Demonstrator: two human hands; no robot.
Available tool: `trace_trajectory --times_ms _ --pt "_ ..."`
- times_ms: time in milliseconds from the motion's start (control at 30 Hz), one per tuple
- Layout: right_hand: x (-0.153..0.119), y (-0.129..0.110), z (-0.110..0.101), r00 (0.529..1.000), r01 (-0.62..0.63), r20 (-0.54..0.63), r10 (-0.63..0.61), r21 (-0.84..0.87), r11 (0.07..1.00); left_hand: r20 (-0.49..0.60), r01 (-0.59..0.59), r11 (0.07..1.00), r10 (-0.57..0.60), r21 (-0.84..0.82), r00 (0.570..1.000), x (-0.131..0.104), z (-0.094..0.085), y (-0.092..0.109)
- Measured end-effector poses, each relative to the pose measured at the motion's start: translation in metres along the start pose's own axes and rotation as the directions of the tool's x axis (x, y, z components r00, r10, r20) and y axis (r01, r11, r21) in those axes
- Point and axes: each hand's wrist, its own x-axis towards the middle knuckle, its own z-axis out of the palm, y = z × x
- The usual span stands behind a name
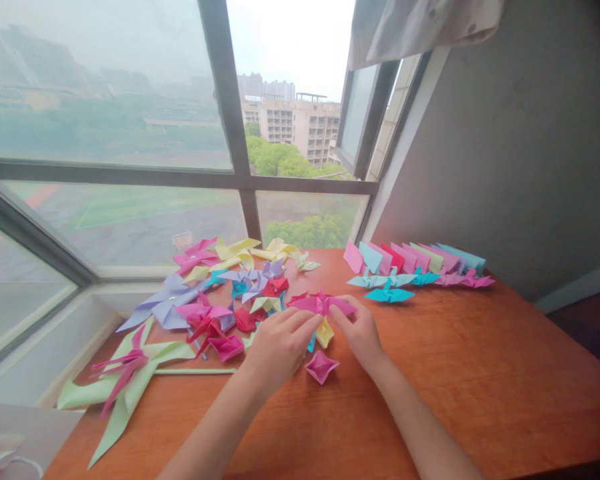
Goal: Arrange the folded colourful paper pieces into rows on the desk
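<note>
Between my two hands is a magenta folded-paper crane (321, 303) with its wings spread sideways. My left hand (286, 339) has its fingers closed on the crane's left wing, and my right hand (359, 328) pinches the right wing. Just below the crane lie a yellow paper piece (325, 333) and a pink star-shaped paper box (321, 367). A bit of blue paper shows beside my left fingers. Red paper pieces behind the crane are partly hidden by it.
Paper pinwheels and small folded pieces crowd the left of the wooden table (455, 380), including a large green pinwheel (145, 357). At the back right, small cranes (390, 293) stand before a row of coloured folded papers (403, 259). Windows rise behind.
</note>
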Motion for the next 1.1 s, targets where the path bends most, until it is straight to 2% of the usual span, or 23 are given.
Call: trace_trajectory --times_ms 233,300,367,433,533,633,800,933,1100 --pt "0.007 0.005 -0.006 0.99 -0.045 -0.13 0.06 0.119 0.992 -0.154 0.096 0.987 -0.116 -0.131 0.981 -0.001 -0.001 -0.001" --pt "0.008 0.006 -0.009 0.987 -0.041 -0.151 0.062 0.137 0.99 -0.208 0.175 0.973 -0.204 -0.151 0.957 -0.001 -0.001 -0.002" --pt "0.007 0.005 -0.009 0.988 -0.035 -0.146 0.057 0.15 0.988 -0.27 0.274 0.948 -0.31 -0.164 0.912 0.0 -0.001 -0.003" --pt "0.005 0.001 -0.009 0.993 -0.033 -0.11 0.052 0.165 0.986 -0.281 0.361 0.909 -0.409 -0.207 0.868 0.001 -0.001 -0.005" --pt "0.002 -0.008 -0.006 0.998 -0.044 -0.036 0.052 0.2 0.979 -0.152 0.414 0.846 -0.483 -0.337 0.862 0.002 0.002 -0.006" --pt "0.0 -0.015 -0.005 0.997 -0.064 0.055 0.052 0.244 0.968 -0.015 0.423 0.785 -0.482 -0.453 0.876 0.003 0.005 -0.006" --pt "-0.001 -0.017 -0.008 0.974 -0.123 0.218 0.061 0.283 0.951 0.143 0.474 0.657 -0.492 -0.586 0.859 0.005 0.003 -0.005" --pt "0.0 -0.013 -0.013 0.962 -0.184 0.261 0.078 0.412 0.892 0.237 0.512 0.482 -0.521 -0.711 0.82 0.008 -0.002 -0.006" --pt "0.003 -0.01 -0.02 0.971 -0.225 0.197 0.132 0.583 0.781 0.343 0.559 0.247 -0.576 -0.792 0.742 0.01 -0.005 -0.006"
